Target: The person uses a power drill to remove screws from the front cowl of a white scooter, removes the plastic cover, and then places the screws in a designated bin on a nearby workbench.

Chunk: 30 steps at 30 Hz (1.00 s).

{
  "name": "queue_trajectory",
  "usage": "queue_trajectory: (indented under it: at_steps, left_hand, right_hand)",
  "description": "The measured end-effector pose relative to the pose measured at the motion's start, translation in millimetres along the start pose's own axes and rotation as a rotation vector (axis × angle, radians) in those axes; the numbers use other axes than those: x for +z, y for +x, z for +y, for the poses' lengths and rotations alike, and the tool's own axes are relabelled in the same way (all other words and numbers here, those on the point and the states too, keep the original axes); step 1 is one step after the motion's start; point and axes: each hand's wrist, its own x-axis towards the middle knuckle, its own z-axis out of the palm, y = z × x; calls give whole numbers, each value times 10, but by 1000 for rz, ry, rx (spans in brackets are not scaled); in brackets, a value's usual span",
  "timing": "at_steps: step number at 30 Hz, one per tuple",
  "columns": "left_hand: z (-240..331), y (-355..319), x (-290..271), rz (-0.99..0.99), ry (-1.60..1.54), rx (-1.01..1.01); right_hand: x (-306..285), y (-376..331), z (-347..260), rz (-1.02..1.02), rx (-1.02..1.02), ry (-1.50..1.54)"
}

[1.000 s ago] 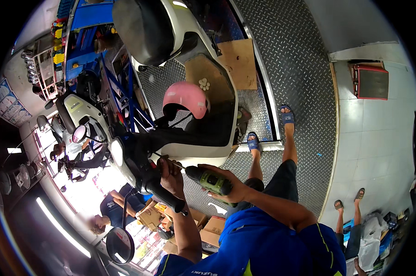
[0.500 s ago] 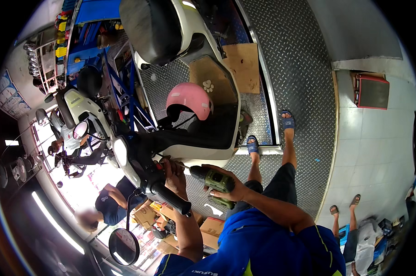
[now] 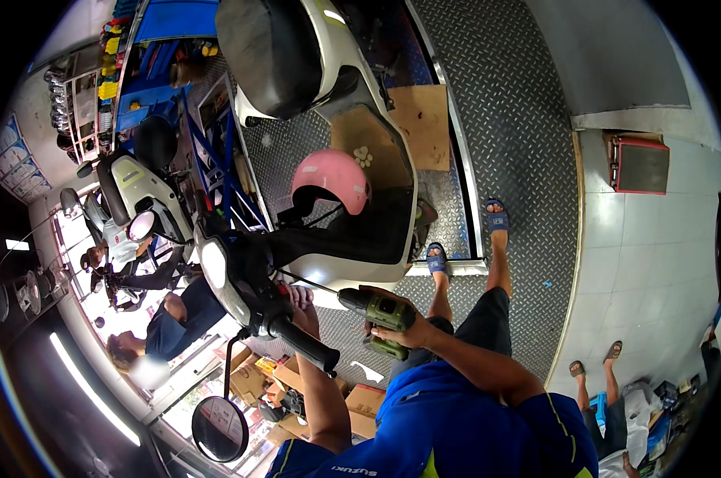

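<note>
My right hand (image 3: 408, 325) is closed round the grip of a green and black cordless drill (image 3: 380, 311). Its long thin bit (image 3: 311, 280) points left at the steering-column area of a white and black electric scooter (image 3: 340, 275). Just below the bit, beside the handlebar, is my left hand (image 3: 303, 304). Its fingers are curled and partly hidden, so what they hold cannot be made out. The black handlebar grip (image 3: 304, 344) crosses in front of my left wrist. On the footboard lies a pink helmet (image 3: 332, 179).
A round mirror (image 3: 219, 429) stands out from the handlebar. Another scooter (image 3: 149, 187) is parked at the left, near a person in dark clothing (image 3: 186, 319). Cardboard boxes (image 3: 366, 400) sit below my left arm. The raised metal platform edge (image 3: 464, 267) runs by my feet.
The drill has shifted slightly right, and more of its bit shows. My left hand has drawn a little away from the bit. The person at the left has changed posture.
</note>
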Motion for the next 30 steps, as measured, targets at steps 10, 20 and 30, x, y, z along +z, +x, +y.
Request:
queue_trajectory:
  at_steps: [10, 20, 30]
  left_hand:
    - [166, 157, 34, -209, -473, -173]
    - [187, 199, 155, -188, -556, -200]
    - [66, 244, 59, -156, -354, -76]
  right_hand:
    - [25, 14, -65, -4, -60, -129]
    - [-9, -22, -110, -5, -47, -117]
    - [31, -37, -156, 13, -47, -176]
